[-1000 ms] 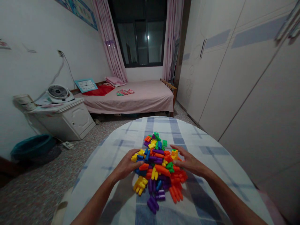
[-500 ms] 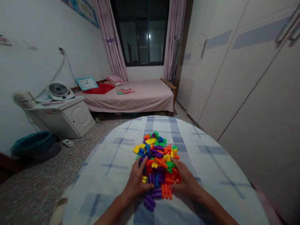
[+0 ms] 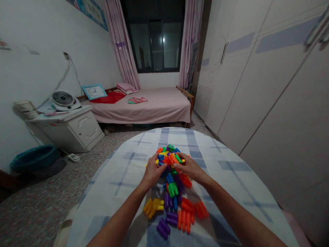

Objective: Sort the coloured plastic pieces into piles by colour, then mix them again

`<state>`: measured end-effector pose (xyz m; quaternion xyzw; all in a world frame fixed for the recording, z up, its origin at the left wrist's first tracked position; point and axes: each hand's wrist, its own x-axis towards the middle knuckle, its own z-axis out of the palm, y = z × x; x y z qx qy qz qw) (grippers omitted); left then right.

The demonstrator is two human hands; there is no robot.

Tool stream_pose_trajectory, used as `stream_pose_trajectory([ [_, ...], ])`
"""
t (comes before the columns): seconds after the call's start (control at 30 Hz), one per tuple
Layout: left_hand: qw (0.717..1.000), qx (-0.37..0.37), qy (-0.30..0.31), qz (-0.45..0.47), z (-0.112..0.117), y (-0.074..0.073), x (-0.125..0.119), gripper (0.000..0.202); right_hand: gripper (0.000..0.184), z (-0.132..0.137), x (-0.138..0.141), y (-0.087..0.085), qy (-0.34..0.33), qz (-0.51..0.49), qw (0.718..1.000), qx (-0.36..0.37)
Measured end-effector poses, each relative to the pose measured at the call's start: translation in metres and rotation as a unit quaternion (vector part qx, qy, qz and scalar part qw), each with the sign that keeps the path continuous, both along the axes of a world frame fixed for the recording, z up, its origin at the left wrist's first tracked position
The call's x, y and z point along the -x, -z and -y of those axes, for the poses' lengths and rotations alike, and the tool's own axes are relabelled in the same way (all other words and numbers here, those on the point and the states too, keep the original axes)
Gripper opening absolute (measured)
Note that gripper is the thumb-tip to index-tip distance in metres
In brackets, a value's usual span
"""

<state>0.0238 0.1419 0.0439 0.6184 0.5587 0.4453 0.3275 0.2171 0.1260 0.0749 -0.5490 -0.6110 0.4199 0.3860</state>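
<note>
A heap of small plastic building blocks [image 3: 171, 181] in orange, purple, yellow, green and blue lies on a round table under a blue-checked white cloth [image 3: 120, 192]. My left hand [image 3: 151, 171] and my right hand [image 3: 189, 167] are cupped against each other at the far end of the heap. Between them they clasp a raised clump of blocks [image 3: 169, 156]. Loose pieces lie nearer me: a yellow piece [image 3: 153, 206], purple pieces [image 3: 164, 227] and a row of orange pieces [image 3: 189, 214].
A bed with a pink cover [image 3: 151, 106] stands under a dark window. At left, a white cabinet [image 3: 74, 130] carries a fan [image 3: 63, 100], with a teal basin [image 3: 34, 158] on the floor. A wardrobe [image 3: 269, 85] lines the right wall.
My hands moved from the near end of the heap to its far end, gathering blocks into a raised clump. Loose blocks stayed spread near me.
</note>
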Motion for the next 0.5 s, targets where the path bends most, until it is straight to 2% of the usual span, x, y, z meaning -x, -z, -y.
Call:
stream_pose_trajectory([
  [0.1, 0.995, -0.057, -0.04, -0.07, -0.023, -0.003, 0.014, 0.057, 0.055, -0.025, -0.011, -0.005, 0.009, 0.096, 0.994, -0.052],
  [0.17, 0.991, -0.081, -0.043, -0.1, -0.042, 0.003, 0.024, 0.053, 0.05, -0.046, -0.017, -0.002, 0.015, 0.149, 0.986, -0.068],
  [0.33, 0.99, -0.031, 0.034, -0.133, -0.091, 0.032, 0.034, 0.046, 0.046, -0.101, -0.018, 0.022, -0.009, 0.183, 0.98, -0.073],
  [0.43, 0.988, -0.027, 0.078, -0.129, -0.109, 0.045, 0.026, 0.041, 0.047, -0.126, -0.01, 0.038, -0.035, 0.186, 0.98, -0.062],
  [0.5, 0.987, -0.033, 0.104, -0.121, -0.116, 0.048, 0.017, 0.039, 0.048, -0.137, -0.003, 0.047, -0.055, 0.186, 0.98, -0.054],
])
